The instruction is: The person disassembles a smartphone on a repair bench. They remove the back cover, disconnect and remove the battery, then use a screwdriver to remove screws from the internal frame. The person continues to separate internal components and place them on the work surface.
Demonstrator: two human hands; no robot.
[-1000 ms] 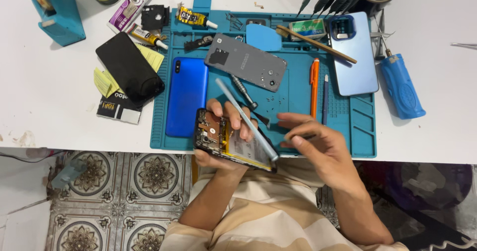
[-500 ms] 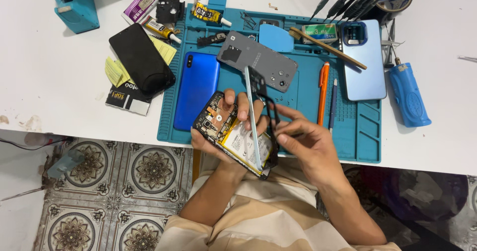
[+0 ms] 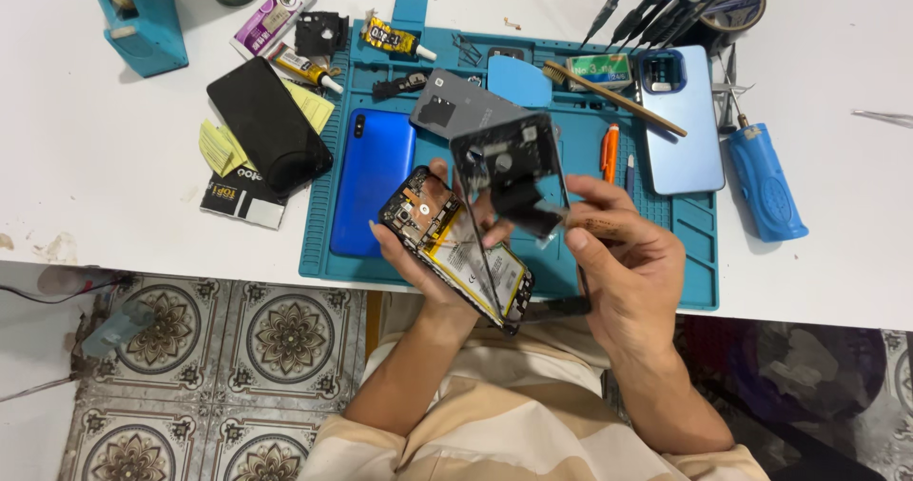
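Note:
My left hand (image 3: pixel 418 257) holds an opened phone (image 3: pixel 455 246) from below, its battery and circuit board showing. My right hand (image 3: pixel 623 262) pinches a black plastic inner frame (image 3: pixel 514 172), tilted up off the phone and still hinged along one long edge. Both hands hover over the near edge of a teal work mat (image 3: pixel 699 262).
On the mat lie a blue back cover (image 3: pixel 373 181), a grey back cover (image 3: pixel 456 100), a light blue phone (image 3: pixel 680 119) and an orange pen (image 3: pixel 609 150). A black phone (image 3: pixel 269 124), glue tubes (image 3: pixel 276 10), a blue handled tool (image 3: pixel 766 181) and a cup of screwdrivers (image 3: pixel 723 0) surround it.
My right hand has swung the black inner frame up and away from the phone body, which was flat and closed a second ago. My left hand has kept its grip on the phone.

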